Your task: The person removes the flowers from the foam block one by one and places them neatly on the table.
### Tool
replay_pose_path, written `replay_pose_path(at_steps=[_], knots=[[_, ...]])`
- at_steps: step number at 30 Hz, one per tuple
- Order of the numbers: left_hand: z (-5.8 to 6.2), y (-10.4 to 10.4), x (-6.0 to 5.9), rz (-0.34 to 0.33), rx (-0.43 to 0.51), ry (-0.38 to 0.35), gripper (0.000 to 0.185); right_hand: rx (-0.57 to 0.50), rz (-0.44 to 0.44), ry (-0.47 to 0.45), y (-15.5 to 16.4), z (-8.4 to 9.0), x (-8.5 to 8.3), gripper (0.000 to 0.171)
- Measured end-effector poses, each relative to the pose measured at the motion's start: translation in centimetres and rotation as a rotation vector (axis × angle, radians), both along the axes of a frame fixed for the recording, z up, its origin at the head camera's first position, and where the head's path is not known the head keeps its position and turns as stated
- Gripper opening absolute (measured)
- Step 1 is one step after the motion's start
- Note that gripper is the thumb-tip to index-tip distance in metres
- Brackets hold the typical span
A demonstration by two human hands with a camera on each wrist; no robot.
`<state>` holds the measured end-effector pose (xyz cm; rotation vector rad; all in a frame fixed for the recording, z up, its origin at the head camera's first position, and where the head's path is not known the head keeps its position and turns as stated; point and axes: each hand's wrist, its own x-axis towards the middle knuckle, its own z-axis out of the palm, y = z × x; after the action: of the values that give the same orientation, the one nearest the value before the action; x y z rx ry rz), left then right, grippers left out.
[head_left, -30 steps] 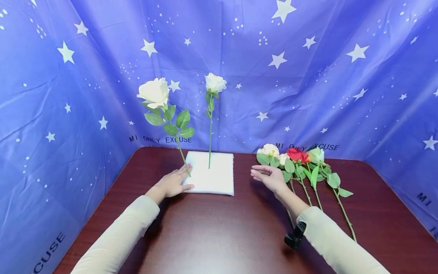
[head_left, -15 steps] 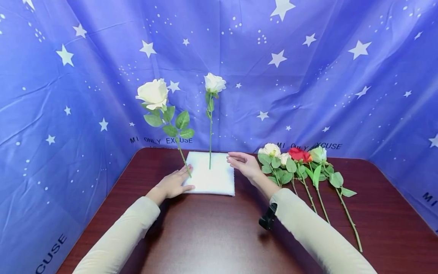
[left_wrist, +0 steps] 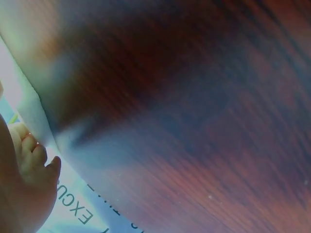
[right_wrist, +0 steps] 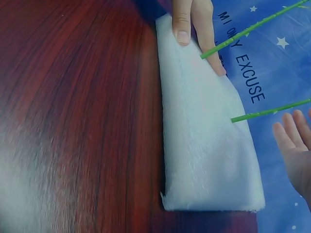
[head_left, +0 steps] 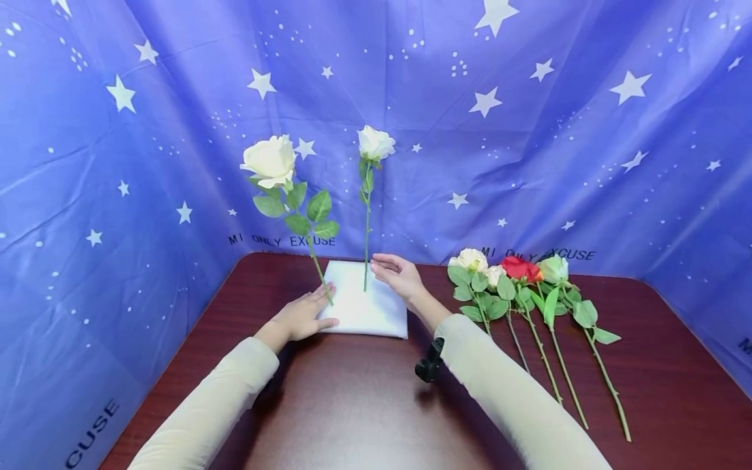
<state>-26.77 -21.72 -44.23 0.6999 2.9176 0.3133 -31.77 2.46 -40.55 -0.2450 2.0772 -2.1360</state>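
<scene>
A white foam block (head_left: 382,320) lies on the table with two artificial roses standing in it. The left one, a large cream rose (head_left: 270,162), leans left; the smaller white rose (head_left: 376,142) is nearly upright. My left hand (head_left: 302,318) rests on the block's left side, fingers and thumb spread by the cream rose's stem. Over the block's right part, my right hand (head_left: 399,277) holds nothing, its straight fingertips close to the white rose's stem. In the right wrist view, both green stems enter the block (right_wrist: 209,145), with the right hand (right_wrist: 296,150) beside the nearer one.
Several more artificial roses lie on the table at the right, among them a red rose (head_left: 519,269) and a pale green one (head_left: 553,268). A blue star-printed curtain (head_left: 423,98) hangs behind the dark wooden table (head_left: 352,405).
My right hand has moved left, from beside the lying roses to the white rose's stem over the block. The left hand stays in place on the foam.
</scene>
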Motion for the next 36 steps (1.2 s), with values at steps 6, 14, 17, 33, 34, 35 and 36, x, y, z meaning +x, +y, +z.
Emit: replay_pose_path(at_steps=[6,14,17,33,34,35,36], knots=[[-0.3,0.1,-0.2,0.005,-0.019,-0.005,0.077,-0.044,0.057,0.004,-0.7,-0.7,-0.5,0.046],[-0.2,0.2,-0.5,0.006,-0.039,-0.005,0.078,-0.015,0.118,0.046,-1.0,-1.1,-0.1,0.049],[-0.3,0.1,-0.5,0.009,-0.041,-0.010,0.078,0.024,0.073,0.049,-1.2,-1.1,0.0,0.044],[-0.3,0.2,-0.2,0.009,-0.036,-0.013,0.078,0.088,-0.147,0.257,-1.7,-1.2,0.8,0.022],[-0.2,0.2,-0.2,0.011,-0.039,-0.011,0.078,0.084,-0.154,0.259,-1.7,-1.1,0.8,0.021],[-0.1,0.3,-0.2,0.012,-0.043,-0.009,0.077,0.082,-0.159,0.265,-1.6,-1.0,0.7,0.022],[0.0,0.3,-0.2,0.012,-0.043,-0.008,0.077,0.083,-0.165,0.270,-1.6,-0.8,0.7,0.022]])
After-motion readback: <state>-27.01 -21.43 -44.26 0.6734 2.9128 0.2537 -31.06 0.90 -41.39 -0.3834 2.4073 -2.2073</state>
